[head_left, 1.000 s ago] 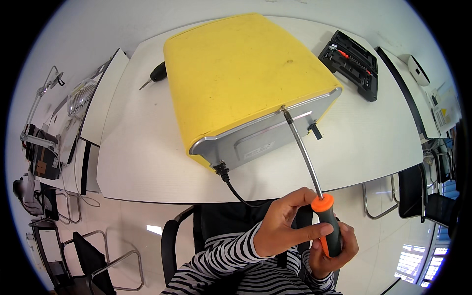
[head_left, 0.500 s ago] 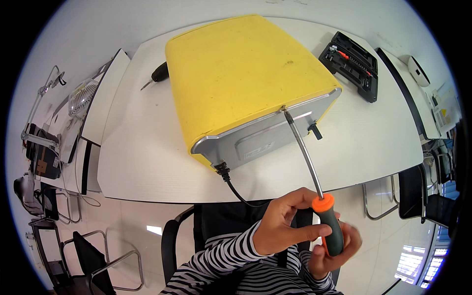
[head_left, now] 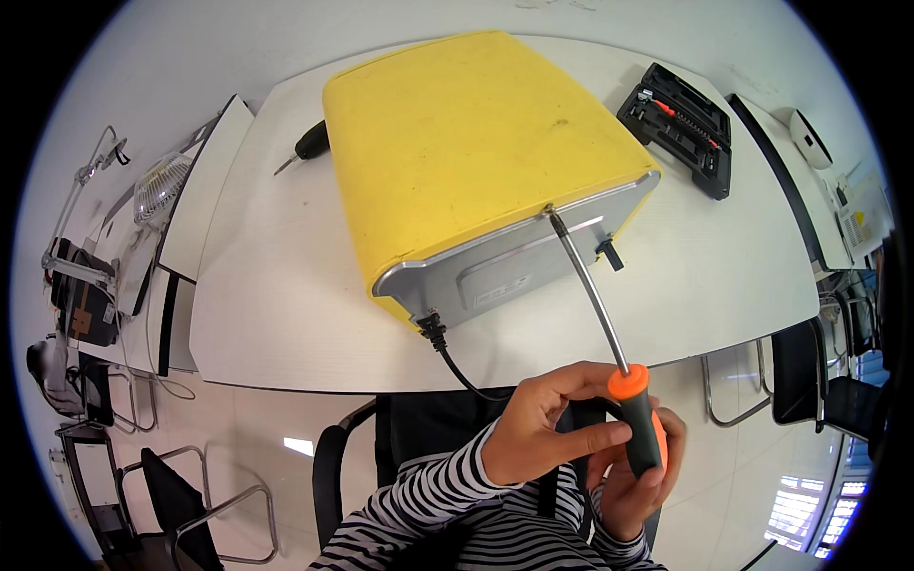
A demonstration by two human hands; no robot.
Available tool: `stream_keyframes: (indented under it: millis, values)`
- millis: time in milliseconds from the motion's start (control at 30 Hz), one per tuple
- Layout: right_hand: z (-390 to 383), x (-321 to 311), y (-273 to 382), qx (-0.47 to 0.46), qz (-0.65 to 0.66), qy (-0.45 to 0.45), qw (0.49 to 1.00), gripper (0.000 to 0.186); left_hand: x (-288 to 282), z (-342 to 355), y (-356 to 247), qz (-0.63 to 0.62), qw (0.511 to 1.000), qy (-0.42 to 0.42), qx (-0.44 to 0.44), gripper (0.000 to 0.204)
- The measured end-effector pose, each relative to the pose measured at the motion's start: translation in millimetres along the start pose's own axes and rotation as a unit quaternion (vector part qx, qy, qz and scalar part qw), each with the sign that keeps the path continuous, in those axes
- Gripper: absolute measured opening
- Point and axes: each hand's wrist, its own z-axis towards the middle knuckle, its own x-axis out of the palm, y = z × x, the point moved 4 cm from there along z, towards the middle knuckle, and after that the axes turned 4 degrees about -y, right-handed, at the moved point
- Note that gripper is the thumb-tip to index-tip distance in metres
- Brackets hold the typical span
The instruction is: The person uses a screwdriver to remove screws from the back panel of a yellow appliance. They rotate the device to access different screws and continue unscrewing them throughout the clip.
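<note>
A long screwdriver [head_left: 600,314] with a dark grey and orange handle slants from my hands up to the yellow box-shaped appliance [head_left: 476,143]. Its tip meets the top edge of the appliance's grey end panel [head_left: 505,276], at what looks like a screw. My left hand [head_left: 538,433] grips the upper handle from the left, thumb laid across it. Around the handle's lower end curl the fingers of my right hand [head_left: 633,490]. A black power cord [head_left: 435,333] is plugged into the panel's lower left, and a black knob-like part [head_left: 609,253] sticks out at its right.
Left of the appliance lies another screwdriver [head_left: 309,143] with a black handle. An open black tool case [head_left: 676,128] rests at the back right of the white table [head_left: 276,324]. Black chairs [head_left: 176,504] stand around, and a wire-guarded fan [head_left: 162,190] is on the left side table.
The screwdriver handle has turned, showing its orange stripe on the right, and has risen slightly. My right hand has shifted up and left around it. The tip stays put on the panel edge.
</note>
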Motion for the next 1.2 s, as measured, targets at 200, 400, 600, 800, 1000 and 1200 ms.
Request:
stream_keyframes:
  millis: [200, 400, 600, 800, 1000, 1200]
  values:
    - [-10.1, -7.7, -0.6, -0.314, -0.337, -0.015, 0.887, 0.060, -1.8, -0.2, -0.7, 0.018, 0.999, -0.024, 0.017, 0.035]
    - [-5.6, 6.0, -3.8, 0.064, 0.043, 0.044, 0.996, 0.065, 5.6, -2.5, -4.6, -0.025, 0.999, 0.023, -0.003, 0.040]
    - [-6.0, 8.5, -5.8, 0.071, 0.059, 0.008, 0.996, 0.069, -1.0, -2.5, -4.1, -0.022, 1.000, 0.006, 0.004, 0.035]
    - [-10.2, -4.3, 4.8, -0.317, -0.311, 0.065, 0.894, 0.063, -8.0, -4.4, -6.2, 0.018, 0.999, -0.046, -0.002, 0.029]
    - [-6.6, 15.9, -10.7, 0.086, 0.122, 0.031, 0.988, 0.056, -8.6, -8.7, -1.1, 0.079, 0.995, -0.042, 0.043, 0.038]
    - [-13.9, 17.5, -37.1, 0.330, 0.335, 0.139, 0.872, 0.067, -9.5, -6.0, -0.1, 0.036, 0.998, -0.049, 0.022, 0.034]
